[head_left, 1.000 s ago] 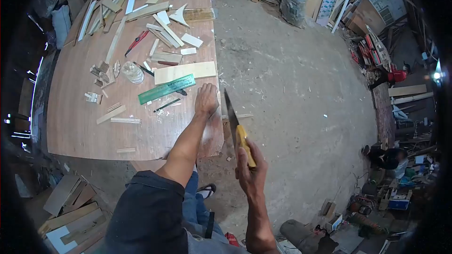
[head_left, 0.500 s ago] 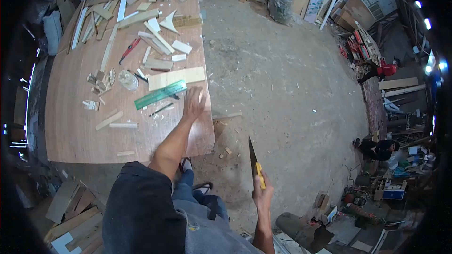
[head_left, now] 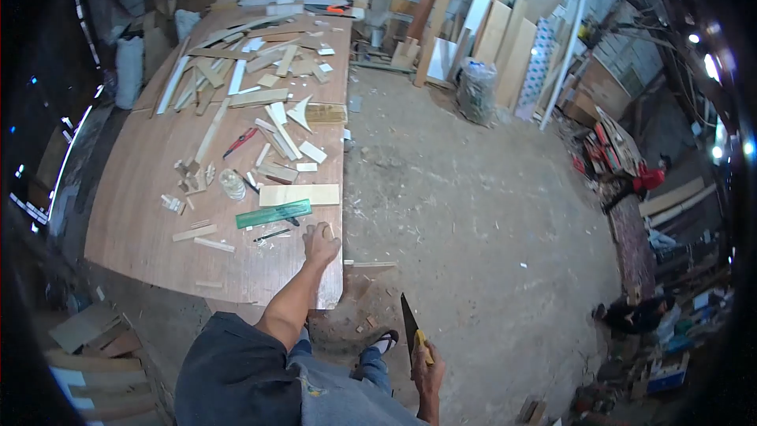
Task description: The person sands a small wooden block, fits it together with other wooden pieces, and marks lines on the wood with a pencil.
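Note:
My right hand (head_left: 428, 375) is wrapped round the yellow handle of a handsaw (head_left: 409, 322), held over the floor beside the table with its dark blade pointing up and away. At the table's right edge, my left hand (head_left: 319, 246) is closed on a small pale wood piece (head_left: 329, 232), mostly hidden by the fingers. Just beyond it lie a green ruler (head_left: 274, 214) and a wider pale board (head_left: 300, 195). A dark pencil-like stick (head_left: 272, 235) rests left of my left hand.
The wooden table (head_left: 150, 244) carries many offcuts, a clear jar (head_left: 233, 184) and a red-handled tool (head_left: 240, 142). Boards (head_left: 493, 31) lean on the far wall near a filled plastic bag (head_left: 476, 91). Two people are at the right, one in a red top (head_left: 650, 179).
The view has tilted up, showing more of the far wall. My left hand stays at the table edge, its fingers more curled. The saw remains in my right hand.

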Demonstrator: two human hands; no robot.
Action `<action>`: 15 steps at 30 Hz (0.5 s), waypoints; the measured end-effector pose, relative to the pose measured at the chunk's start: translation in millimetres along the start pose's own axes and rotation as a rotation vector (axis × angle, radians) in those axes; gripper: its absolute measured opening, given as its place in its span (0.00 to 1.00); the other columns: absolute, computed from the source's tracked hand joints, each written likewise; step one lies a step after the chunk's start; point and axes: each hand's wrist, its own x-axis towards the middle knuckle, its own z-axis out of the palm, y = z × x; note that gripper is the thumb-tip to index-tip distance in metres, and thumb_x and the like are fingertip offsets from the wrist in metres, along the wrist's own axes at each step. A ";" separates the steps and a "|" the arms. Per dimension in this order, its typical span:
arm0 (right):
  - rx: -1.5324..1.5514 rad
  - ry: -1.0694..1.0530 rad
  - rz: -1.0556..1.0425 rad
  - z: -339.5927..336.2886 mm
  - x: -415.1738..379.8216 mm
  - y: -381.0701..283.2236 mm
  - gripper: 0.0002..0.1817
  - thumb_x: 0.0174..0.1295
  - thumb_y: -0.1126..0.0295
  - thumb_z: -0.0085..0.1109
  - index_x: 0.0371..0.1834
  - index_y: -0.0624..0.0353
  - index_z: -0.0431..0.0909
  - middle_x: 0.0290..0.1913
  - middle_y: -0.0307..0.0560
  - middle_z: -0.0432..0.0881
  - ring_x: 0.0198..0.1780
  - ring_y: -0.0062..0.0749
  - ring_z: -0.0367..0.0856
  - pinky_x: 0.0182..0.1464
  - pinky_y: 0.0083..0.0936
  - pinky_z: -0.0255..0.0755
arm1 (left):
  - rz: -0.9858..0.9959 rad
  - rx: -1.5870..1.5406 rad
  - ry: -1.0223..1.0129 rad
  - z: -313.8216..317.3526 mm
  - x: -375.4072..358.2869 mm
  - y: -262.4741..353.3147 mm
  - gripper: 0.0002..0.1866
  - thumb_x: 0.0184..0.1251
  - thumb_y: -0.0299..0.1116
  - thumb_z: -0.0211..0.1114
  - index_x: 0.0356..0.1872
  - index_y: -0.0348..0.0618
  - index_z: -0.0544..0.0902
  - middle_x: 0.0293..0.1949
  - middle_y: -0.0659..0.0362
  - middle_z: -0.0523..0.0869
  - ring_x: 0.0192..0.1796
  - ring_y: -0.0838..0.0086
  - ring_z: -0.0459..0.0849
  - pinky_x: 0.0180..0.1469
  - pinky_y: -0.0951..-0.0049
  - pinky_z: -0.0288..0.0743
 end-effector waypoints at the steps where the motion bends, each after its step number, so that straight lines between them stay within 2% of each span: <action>1: 0.010 0.003 -0.080 -4.6 13.4 8.4 0.23 0.72 0.60 0.58 0.60 0.69 0.79 0.30 0.51 0.84 0.24 0.31 0.80 0.29 0.31 0.76 | 0.102 -0.014 0.245 2.8 -7.8 -8.1 0.20 0.54 0.33 0.68 0.50 0.44 0.81 0.48 0.47 0.80 0.49 0.53 0.82 0.45 0.52 0.81; 2: 0.010 -0.026 -0.100 -8.4 30.3 23.0 0.23 0.72 0.60 0.58 0.60 0.69 0.79 0.30 0.51 0.84 0.24 0.31 0.80 0.29 0.31 0.76 | 0.084 -0.010 0.276 2.4 -8.8 -17.2 0.20 0.54 0.33 0.68 0.50 0.44 0.81 0.48 0.47 0.80 0.49 0.53 0.82 0.45 0.52 0.81; 4: -0.042 -0.067 -0.241 -26.8 64.4 35.0 0.21 0.74 0.60 0.57 0.61 0.66 0.78 0.31 0.45 0.83 0.20 0.22 0.75 0.20 0.22 0.69 | -0.340 -1.118 0.032 -5.7 -22.9 -25.6 0.13 0.59 0.35 0.68 0.44 0.43 0.82 0.31 0.55 0.81 0.27 0.64 0.82 0.24 0.61 0.78; 5: -0.042 -0.101 -0.263 -40.6 82.6 31.9 0.21 0.74 0.60 0.57 0.61 0.66 0.78 0.31 0.45 0.83 0.20 0.22 0.75 0.20 0.22 0.69 | -0.379 -1.170 0.090 -13.9 -38.4 -26.9 0.09 0.64 0.37 0.67 0.39 0.44 0.81 0.21 0.61 0.76 0.15 0.72 0.73 0.13 0.69 0.67; 7: -0.045 -0.264 -0.090 -73.9 93.0 -8.4 0.22 0.74 0.60 0.57 0.62 0.65 0.78 0.32 0.45 0.83 0.21 0.23 0.76 0.21 0.22 0.70 | -0.479 -1.239 0.121 -26.6 -79.1 -42.9 0.09 0.65 0.38 0.66 0.38 0.44 0.80 0.22 0.60 0.77 0.16 0.71 0.74 0.15 0.68 0.68; 8: -0.039 -0.292 -0.103 -85.2 110.2 -5.4 0.22 0.74 0.60 0.57 0.62 0.65 0.78 0.32 0.45 0.83 0.21 0.23 0.76 0.21 0.22 0.70 | -0.551 -1.325 0.122 -33.1 -90.2 -42.5 0.10 0.66 0.39 0.65 0.36 0.45 0.79 0.23 0.59 0.78 0.18 0.71 0.75 0.16 0.67 0.69; 9: -0.023 -0.305 -0.152 -96.7 130.7 -4.2 0.22 0.74 0.59 0.57 0.62 0.65 0.78 0.32 0.45 0.83 0.21 0.23 0.76 0.21 0.22 0.70 | -0.788 -1.367 0.181 -44.7 -109.3 -17.0 0.11 0.69 0.43 0.62 0.33 0.47 0.77 0.23 0.59 0.78 0.20 0.70 0.75 0.19 0.66 0.70; 10: -0.014 -0.321 -0.192 -108.8 146.8 -2.0 0.23 0.74 0.58 0.57 0.62 0.65 0.77 0.32 0.45 0.82 0.21 0.23 0.76 0.21 0.22 0.71 | -0.789 -1.369 0.217 -44.3 -122.1 -19.1 0.11 0.69 0.43 0.62 0.33 0.47 0.77 0.23 0.59 0.78 0.20 0.70 0.75 0.19 0.66 0.70; 12: -0.017 -0.347 -0.195 -122.3 179.3 -5.0 0.23 0.73 0.59 0.58 0.62 0.66 0.77 0.29 0.43 0.80 0.22 0.22 0.75 0.24 0.22 0.70 | -0.714 -1.575 0.195 -37.8 -155.1 -31.4 0.12 0.71 0.44 0.59 0.33 0.48 0.77 0.25 0.59 0.78 0.22 0.68 0.76 0.23 0.63 0.72; 13: -0.020 -0.337 -0.193 -126.2 195.5 -11.4 0.23 0.73 0.61 0.59 0.62 0.68 0.77 0.26 0.41 0.79 0.23 0.21 0.74 0.27 0.21 0.70 | -0.604 -1.691 0.055 -23.3 -165.1 -59.7 0.15 0.75 0.48 0.57 0.33 0.49 0.76 0.28 0.58 0.80 0.24 0.67 0.77 0.25 0.64 0.73; 15: -0.044 -0.374 -0.276 -134.9 216.6 -39.7 0.22 0.73 0.62 0.58 0.62 0.69 0.77 0.29 0.44 0.80 0.26 0.23 0.76 0.29 0.23 0.72 | -0.642 -1.633 0.177 -22.6 -182.2 -41.1 0.17 0.76 0.50 0.55 0.33 0.49 0.76 0.30 0.57 0.80 0.26 0.67 0.78 0.25 0.64 0.74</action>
